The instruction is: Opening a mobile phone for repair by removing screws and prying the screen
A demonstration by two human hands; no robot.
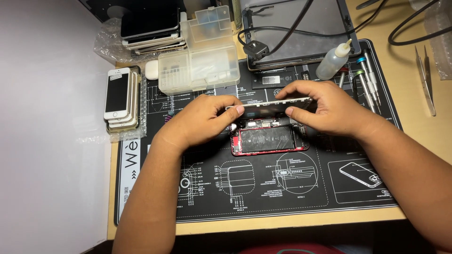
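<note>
Red-framed phone body (pixel 268 141), opened, lay flat near the middle of the black repair mat (pixel 282 188), its dark battery and board exposed.

Head view, items as noted:

- Screen panel (pixel 270 107): lifted on edge above the upper side of the phone body, tilted up like an open lid, its lower edge close to the body. Whether any cable joined the two could not be told.
- Left hand (pixel 202 120): thumb and fingers pinched on the panel's left end, fingertips pressed together on its edge.
- Right hand (pixel 329 110): fingers curled over the panel's top edge, thumb beneath, gripping the right end.
- Clear plastic parts box (pixel 200 61): behind the hands, on the mat's far edge.
- Stack of phones (pixel 120 99): well to the left, on bubble wrap.
- Squeeze bottle (pixel 333 61) and screwdrivers (pixel 367 82): to the far right of the hands.
- Tweezers (pixel 426 80): on the bare wooden table, apart from the mat.

Handling note, as a judgement: the panel seemed best held by its edges with even grip at both ends, kept at a shallow angle and unhurried, so that nothing near the hinge side was strained.
</note>
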